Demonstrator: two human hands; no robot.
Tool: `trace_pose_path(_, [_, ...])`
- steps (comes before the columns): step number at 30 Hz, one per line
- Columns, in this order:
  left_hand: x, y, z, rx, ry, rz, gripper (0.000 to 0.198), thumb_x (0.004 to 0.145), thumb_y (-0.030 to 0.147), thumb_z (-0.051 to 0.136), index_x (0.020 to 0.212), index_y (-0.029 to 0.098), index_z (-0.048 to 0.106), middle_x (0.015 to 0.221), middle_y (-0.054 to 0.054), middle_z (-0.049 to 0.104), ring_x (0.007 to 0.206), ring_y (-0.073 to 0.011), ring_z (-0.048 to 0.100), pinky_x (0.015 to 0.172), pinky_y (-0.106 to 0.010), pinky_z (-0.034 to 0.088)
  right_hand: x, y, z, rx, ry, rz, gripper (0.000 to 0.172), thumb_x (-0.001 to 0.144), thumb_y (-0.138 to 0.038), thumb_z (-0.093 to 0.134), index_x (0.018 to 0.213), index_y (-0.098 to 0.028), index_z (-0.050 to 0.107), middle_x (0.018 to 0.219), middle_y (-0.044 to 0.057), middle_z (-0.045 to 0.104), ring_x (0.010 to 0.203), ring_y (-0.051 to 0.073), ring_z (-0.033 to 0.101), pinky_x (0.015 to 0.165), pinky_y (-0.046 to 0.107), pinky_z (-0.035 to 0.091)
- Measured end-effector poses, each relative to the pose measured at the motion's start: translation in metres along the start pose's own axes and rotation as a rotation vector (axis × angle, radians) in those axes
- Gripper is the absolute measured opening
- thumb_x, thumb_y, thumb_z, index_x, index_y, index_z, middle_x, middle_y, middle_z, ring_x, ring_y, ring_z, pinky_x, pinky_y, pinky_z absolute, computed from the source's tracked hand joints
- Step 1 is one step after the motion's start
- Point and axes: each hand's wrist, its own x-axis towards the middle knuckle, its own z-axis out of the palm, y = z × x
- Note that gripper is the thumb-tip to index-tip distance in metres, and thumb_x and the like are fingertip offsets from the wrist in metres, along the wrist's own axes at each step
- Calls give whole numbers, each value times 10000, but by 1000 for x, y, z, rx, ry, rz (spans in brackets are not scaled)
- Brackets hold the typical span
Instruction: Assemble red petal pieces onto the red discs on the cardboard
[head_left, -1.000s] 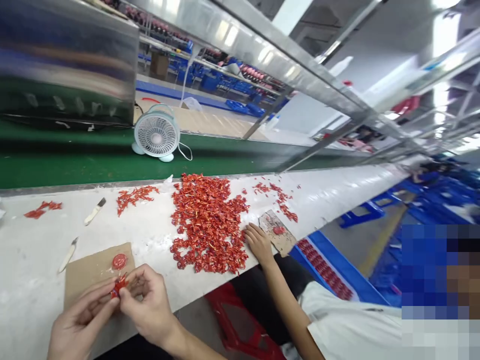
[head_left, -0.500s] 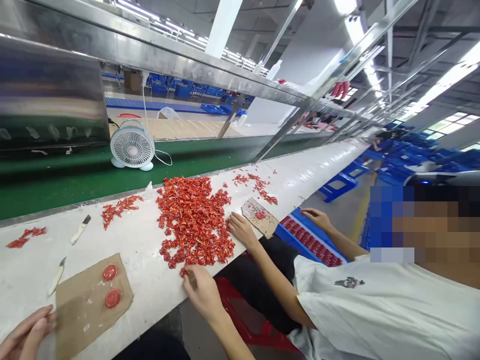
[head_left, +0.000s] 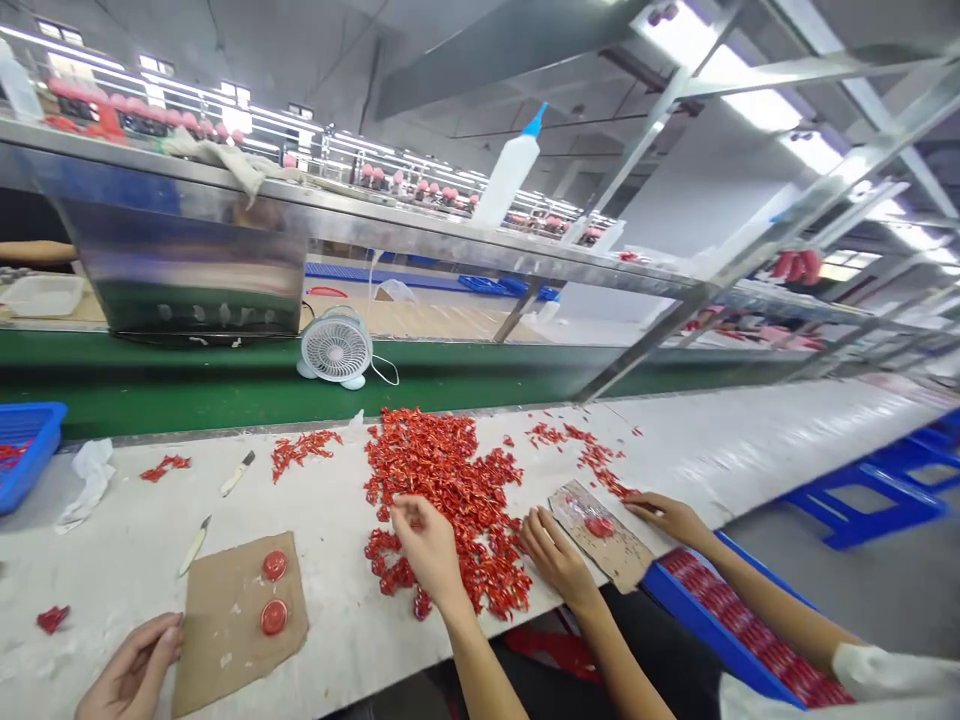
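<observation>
My left hand is at the left edge of a brown cardboard sheet, thumb and fingertips together; anything between them is too small to make out. Two round red pieces lie on the sheet. My right hand is over the left part of a big heap of small red pieces, its fingers curled, and what they hold, if anything, is hidden. Two pale-handled knives lie beyond the sheet, beside a small red pile.
At the right, another person's hands are near the heap and a second cardboard. A blue tray of red pieces is below them. A fan stands behind the table; a blue basket is far left.
The view has turned left. My right hand has moved from the heap's near edge farther in over it. The other person's far hand has come to the scattered red pieces.
</observation>
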Motion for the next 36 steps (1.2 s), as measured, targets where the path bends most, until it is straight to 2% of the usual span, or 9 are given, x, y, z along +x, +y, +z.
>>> trace_pose_path(4, [-1, 1, 2, -60, 2, 39, 476, 735, 609, 711, 994, 209, 720, 1034, -61, 750, 891, -248, 735, 900, -356, 600, 86, -3, 41, -27, -21, 0, 362, 853, -502, 567, 866, -159, 682, 754, 66, 697, 673, 209, 625, 639, 299, 489])
trace_pose_path(8, [-9, 13, 7, -49, 30, 77, 427, 724, 598, 718, 926, 225, 756, 1022, -55, 748, 926, -265, 725, 843, -327, 617, 151, 11, 77, -122, -25, 14, 481, 675, -466, 705, 1011, -122, 686, 932, 128, 723, 842, 264, 652, 774, 342, 495])
trace_pose_path(11, [-13, 18, 9, -33, 19, 129, 297, 734, 518, 740, 901, 275, 768, 1033, -29, 752, 980, -279, 711, 865, -332, 612, 176, 23, 98, -182, -91, 29, 461, 597, -454, 745, 922, -130, 709, 907, 129, 733, 859, 287, 652, 793, 365, 489])
trace_pose_path(16, [-17, 20, 8, 23, -29, 176, 170, 813, 371, 706, 953, 294, 763, 1057, -21, 751, 1015, -260, 704, 904, -326, 595, 182, 45, 114, -207, -182, 59, 415, 673, -460, 709, 913, -123, 712, 899, 116, 742, 776, 235, 651, 757, 365, 492])
trace_pose_path(21, [-20, 26, 8, 102, -41, 243, 207, 889, 361, 622, 979, 224, 748, 1061, -75, 737, 1002, -228, 697, 904, -324, 579, 173, 51, 118, -151, -202, 77, 542, 617, -535, 729, 908, -78, 709, 898, 168, 745, 808, 279, 656, 730, 357, 497])
trace_pose_path(26, [-22, 29, 8, 157, -48, 255, 171, 900, 321, 623, 993, 228, 733, 1064, -71, 725, 992, -206, 687, 883, -302, 570, 140, 21, 101, -36, -228, 91, 585, 680, -545, 733, 1047, -96, 661, 1028, 186, 727, 859, 254, 676, 773, 359, 522])
trace_pose_path(29, [-23, 29, 8, 173, -58, 262, 161, 908, 298, 622, 1016, 223, 714, 1076, -74, 716, 1006, -204, 673, 894, -305, 557, 90, -4, 76, 29, -343, 119, 503, 723, -519, 760, 1036, -133, 683, 992, 132, 731, 868, 243, 667, 763, 339, 524])
trace_pose_path(33, [-24, 31, 10, 196, -53, 258, 153, 905, 269, 636, 1043, 234, 692, 1105, -60, 703, 1027, -195, 658, 917, -291, 530, 1, -21, 51, 316, -761, 410, 434, 758, -555, 762, 961, -173, 722, 767, 41, 680, 658, 173, 572, 596, 273, 459])
trace_pose_path(36, [-23, 33, 11, 204, -61, 265, 154, 906, 236, 636, 1051, 254, 683, 1107, -36, 691, 1029, -175, 650, 932, -266, 504, -52, -22, 52, 507, -822, 649, 455, 710, -603, 794, 816, -169, 710, 702, 23, 623, 619, 139, 505, 565, 242, 409])
